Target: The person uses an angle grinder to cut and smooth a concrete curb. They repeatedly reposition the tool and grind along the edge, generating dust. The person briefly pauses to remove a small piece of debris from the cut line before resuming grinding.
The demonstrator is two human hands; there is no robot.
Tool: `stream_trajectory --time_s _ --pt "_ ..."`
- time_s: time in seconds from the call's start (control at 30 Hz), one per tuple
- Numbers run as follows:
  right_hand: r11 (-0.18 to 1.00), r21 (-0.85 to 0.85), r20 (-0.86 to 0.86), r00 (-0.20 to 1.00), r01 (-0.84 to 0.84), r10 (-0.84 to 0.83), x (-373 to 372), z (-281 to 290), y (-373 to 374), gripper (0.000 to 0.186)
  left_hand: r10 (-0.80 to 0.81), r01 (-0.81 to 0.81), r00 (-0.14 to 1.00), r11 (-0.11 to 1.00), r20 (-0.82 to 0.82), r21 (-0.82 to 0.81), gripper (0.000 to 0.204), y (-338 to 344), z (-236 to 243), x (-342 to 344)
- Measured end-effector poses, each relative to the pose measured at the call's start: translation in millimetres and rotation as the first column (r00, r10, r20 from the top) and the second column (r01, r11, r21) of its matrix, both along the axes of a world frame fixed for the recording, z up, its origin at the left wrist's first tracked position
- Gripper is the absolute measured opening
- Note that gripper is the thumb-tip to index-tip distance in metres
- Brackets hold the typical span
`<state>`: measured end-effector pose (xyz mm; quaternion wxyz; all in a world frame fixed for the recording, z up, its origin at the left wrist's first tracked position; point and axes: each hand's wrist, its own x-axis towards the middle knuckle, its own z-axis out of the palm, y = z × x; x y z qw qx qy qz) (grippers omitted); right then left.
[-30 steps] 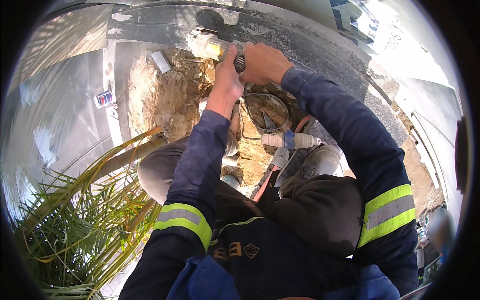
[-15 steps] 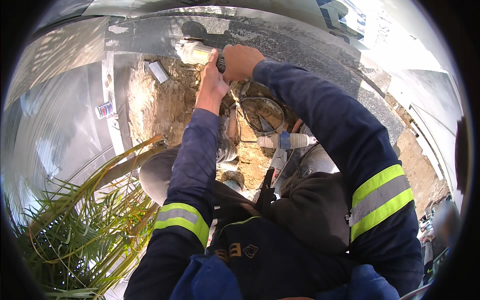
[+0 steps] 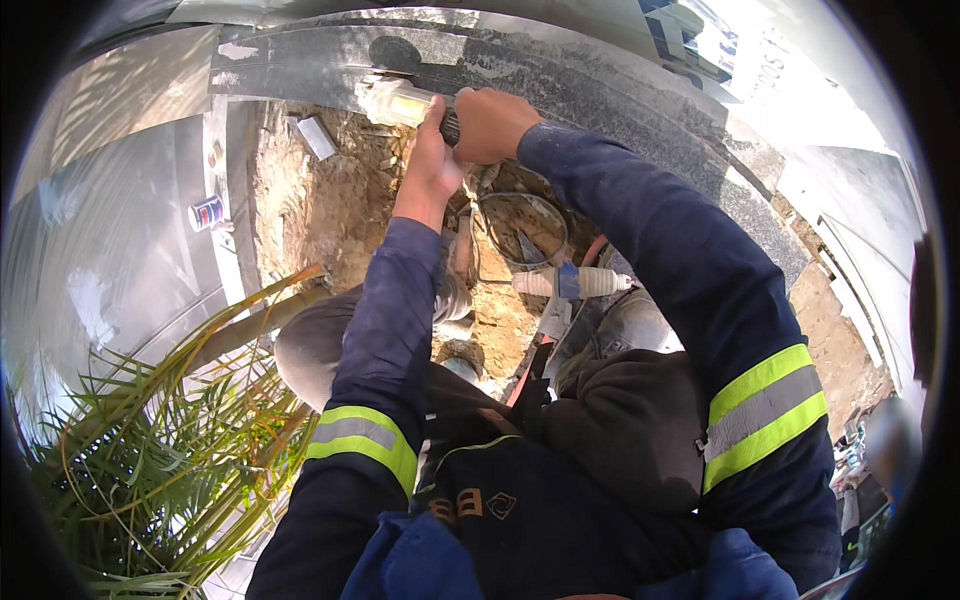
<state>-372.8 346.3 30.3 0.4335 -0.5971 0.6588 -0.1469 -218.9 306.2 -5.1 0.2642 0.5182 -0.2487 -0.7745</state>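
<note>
A dusty pale power tool (image 3: 392, 100) with a yellow part lies level at the dark grey stone slab (image 3: 560, 65), its front end at a thin edge that looks like a disc. My left hand (image 3: 430, 165) is wrapped round its body, thumb raised along it. My right hand (image 3: 493, 128) is closed on the rear, dark ribbed end, partly hiding it. Below them sit a coiled black cable (image 3: 525, 200) in the sandy dug strip (image 3: 310, 215) and a large pale plug connector (image 3: 595, 284) with a blue band.
A small pale block (image 3: 316, 139) lies left of my hands. A can (image 3: 206, 212) stands near the grey panel (image 3: 150, 240) at left. Palm fronds (image 3: 150, 440) fill the lower left. My bent knees flank the dug strip. Blurred clutter (image 3: 865, 480) is at the lower right.
Over the last second my hands and the tool have shifted leftward along the slab, mostly by half a second ago; since then they have moved slightly right. The grip looks the same.
</note>
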Motion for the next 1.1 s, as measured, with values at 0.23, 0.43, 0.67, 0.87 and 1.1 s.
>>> stream_trajectory --time_s 0.23,0.43,0.67,0.87,1.1 --pt "1.0 0.004 -0.002 1.0 -0.007 0.007 3.0 -0.8 -9.1 0.047 0.058 -0.057 0.994 0.998 0.094 -0.017 0.046 -9.8 -3.2 2.3" --pt "0.998 0.051 -0.055 0.998 0.02 -0.017 -8.4 11.8 18.8 0.049 0.024 -0.025 0.998 1.0 0.056 0.005 0.043 18.1 0.0 -6.4" --pt "0.999 0.039 -0.039 0.999 -0.025 0.027 -5.5 1.8 9.8 0.048 0.009 -0.007 0.997 1.0 0.081 -0.017 0.044 10.6 -0.3 -5.3" --pt "1.0 0.01 -0.022 0.999 -0.023 0.023 -0.7 3.2 -6.3 0.048 0.051 -0.053 0.995 0.998 0.091 0.017 0.044 -10.4 -5.0 0.7" --pt "1.0 0.018 -0.029 1.0 0.006 -0.006 -12.6 6.3 18.2 0.046 0.012 -0.011 1.0 1.0 0.012 -0.028 0.044 16.3 -1.0 -8.5"
